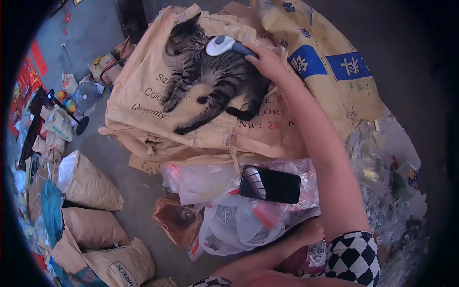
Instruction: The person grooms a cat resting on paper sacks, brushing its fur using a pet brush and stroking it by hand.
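A striped tabby cat lies on its side on a pile of brown paper sacks, legs stretched toward me. My right hand grips the dark handle of a white and grey pet brush, whose head rests against the cat's upper back near the neck. My left hand is low in the view, beside the plastic bags and under my right arm; its fingers are hidden. A black phone lies on the plastic bags between the sacks and my left arm.
Filled sacks stand on the floor at the left. A fan is farther back there. Printed sacks with blue labels lean at the upper right, above a heap of clear plastic. An open brown bag sits near the bottom.
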A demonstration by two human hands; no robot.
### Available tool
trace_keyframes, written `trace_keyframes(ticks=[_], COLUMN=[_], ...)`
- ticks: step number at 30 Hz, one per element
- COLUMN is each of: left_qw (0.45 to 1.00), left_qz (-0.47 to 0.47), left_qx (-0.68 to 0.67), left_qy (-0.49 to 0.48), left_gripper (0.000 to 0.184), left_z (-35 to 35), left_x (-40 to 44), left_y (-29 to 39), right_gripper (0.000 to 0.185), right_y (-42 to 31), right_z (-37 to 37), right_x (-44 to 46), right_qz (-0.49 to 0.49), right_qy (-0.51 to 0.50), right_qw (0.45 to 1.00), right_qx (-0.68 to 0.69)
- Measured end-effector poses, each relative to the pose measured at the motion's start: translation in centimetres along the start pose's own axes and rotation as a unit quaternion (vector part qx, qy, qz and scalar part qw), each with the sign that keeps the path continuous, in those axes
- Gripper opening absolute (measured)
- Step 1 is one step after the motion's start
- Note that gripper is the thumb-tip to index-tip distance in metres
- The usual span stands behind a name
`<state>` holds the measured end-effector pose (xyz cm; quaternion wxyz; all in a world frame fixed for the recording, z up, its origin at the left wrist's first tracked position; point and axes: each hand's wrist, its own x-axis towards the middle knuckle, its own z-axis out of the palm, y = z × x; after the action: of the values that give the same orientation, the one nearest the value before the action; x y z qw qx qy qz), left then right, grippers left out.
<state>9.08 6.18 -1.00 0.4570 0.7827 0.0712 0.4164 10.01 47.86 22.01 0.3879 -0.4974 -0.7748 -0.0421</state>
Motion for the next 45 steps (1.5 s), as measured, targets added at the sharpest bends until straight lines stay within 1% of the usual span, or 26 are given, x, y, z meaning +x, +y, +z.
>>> trace_keyframes(ticks=[2, 4, 7, 8, 10, 11, 13, 14, 16, 17, 20, 22, 23, 25, 27, 29, 30, 32, 35, 37, 39, 40, 42, 43, 44, 45], left_qw=[0.998, 0.998, 0.991, 0.991, 0.995, 0.995, 0.991, 0.99, 0.991, 0.991, 0.993, 0.994, 0.994, 0.996, 0.997, 0.998, 0.998, 0.999, 0.999, 0.998, 0.998, 0.998, 0.996, 0.992, 0.992, 0.992], left_qz=[0.037, -0.004, -0.044, -0.043, -0.002, 0.0, 0.013, 0.014, 0.017, 0.017, 0.016, -0.049, -0.05, -0.057, -0.055, -0.047, -0.043, -0.039, -0.039, -0.043, -0.051, -0.054, -0.075, -0.106, -0.104, -0.121], left_qx=[0.004, 0.053, 0.125, 0.123, 0.092, 0.09, 0.103, 0.103, 0.102, 0.101, 0.091, 0.092, 0.095, 0.065, 0.056, 0.04, 0.031, 0.018, 0.012, 0.014, 0.022, 0.025, -0.001, -0.053, -0.056, 0.002], left_qy=[0.053, 0.016, -0.034, -0.034, 0.034, 0.035, 0.089, 0.091, 0.086, 0.088, 0.078, 0.017, 0.017, -0.021, -0.007, 0.013, 0.02, 0.029, 0.034, 0.033, 0.026, 0.025, 0.039, 0.052, 0.049, -0.036], left_gripper=[0.023, 0.02, 0.025, 0.025, 0.019, 0.019, 0.017, 0.017, 0.016, 0.016, 0.015, 0.018, 0.018, 0.012, 0.012, 0.011, 0.011, 0.01, 0.009, 0.009, 0.008, 0.008, 0.008, 0.008, 0.008, 0.016], left_z=[0.4, -0.4, -1.2, -0.9, -0.3, -0.1, 0.1, 0.1, 0.1, 0.1, 0.4, -0.2, -0.6, -1.5, 0.5, 0.8, 0.9, 1.1, 0.8, 0.6, 0.6, 0.7, -0.1, -1.0, -1.5, -1.9], left_x=[0.0, 0.1, 0.6, 0.6, 0.4, 0.4, 0.6, 0.7, 0.5, 0.5, 0.4, 0.4, 0.6, 1.0, -0.1, -0.3, -0.3, -0.5, -0.4, -0.1, 0.1, 0.3, 0.9, 1.0, 1.2, 1.4], left_y=[-0.1, 0.5, 1.4, 1.2, 0.5, 0.5, 0.6, 0.6, 0.6, 0.6, 0.4, 1.0, 1.3, 1.5, -0.5, -0.7, -0.8, -0.7, -0.6, -0.5, -0.4, -0.4, 0.5, 1.2, 1.3, 1.3], right_gripper=[0.043, 0.045, 0.045, 0.045, 0.043, 0.043, 0.044, 0.044, 0.042, 0.042, 0.039, 0.04, 0.042, 0.046, 0.044, 0.043, 0.043, 0.043, 0.04, 0.044, 0.046, 0.046, 0.048, 0.048, 0.047, 0.046], right_y=[0.2, -0.6, -1.7, -1.1, -0.3, -0.3, -2.0, -1.3, -0.7, -0.3, -2.8, -3.6, -3.9, -1.7, -2.8, -4.4, -4.7, -5.0, -4.2, -1.3, 0.4, 1.0, 1.3, 1.1, 0.3, -0.1], right_z=[-1.4, -3.5, -5.3, -5.7, -6.5, -7.4, -9.9, -10.4, -11.0, -11.1, -11.9, -10.3, -9.0, -4.0, -0.4, 2.3, 3.1, 4.3, 3.6, 2.8, 0.6, -0.3, -2.0, -2.6, -3.4, -4.0], right_x=[-1.8, -4.0, -7.2, -8.1, -9.9, -10.9, -12.9, -13.8, -15.2, -15.1, -11.6, -7.6, -5.4, -0.9, 2.6, 4.4, 5.2, 6.0, 5.2, 4.9, 3.9, 3.2, 0.8, -0.4, -1.9, -2.9], right_qz=[-0.007, 0.032, 0.063, 0.064, 0.048, 0.047, 0.191, 0.19, 0.093, 0.092, 0.14, 0.198, 0.227, 0.176, 0.176, 0.147, 0.151, 0.091, 0.066, 0.064, 0.056, 0.051, 0.005, 0.006, 0.046, 0.085], right_qy=[0.002, -0.036, -0.023, -0.024, -0.012, -0.014, -0.093, -0.094, -0.051, -0.052, 0.023, 0.044, 0.052, 0.097, 0.123, 0.129, 0.129, 0.06, 0.012, 0.0, -0.055, -0.053, -0.058, -0.057, -0.054, -0.051], right_qw=[1.0, 0.999, 0.998, 0.998, 0.997, 0.997, 0.977, 0.977, 0.994, 0.994, 0.982, 0.965, 0.959, 0.965, 0.968, 0.98, 0.98, 0.994, 0.997, 0.995, 0.996, 0.996, 0.997, 0.998, 0.996, 0.994], right_qx=[0.008, 0.013, -0.008, -0.01, 0.059, 0.057, 0.01, 0.009, -0.006, -0.006, 0.127, 0.163, 0.164, 0.17, 0.129, 0.025, 0.026, -0.002, -0.04, -0.073, -0.052, -0.055, 0.046, 0.042, 0.046, 0.051])
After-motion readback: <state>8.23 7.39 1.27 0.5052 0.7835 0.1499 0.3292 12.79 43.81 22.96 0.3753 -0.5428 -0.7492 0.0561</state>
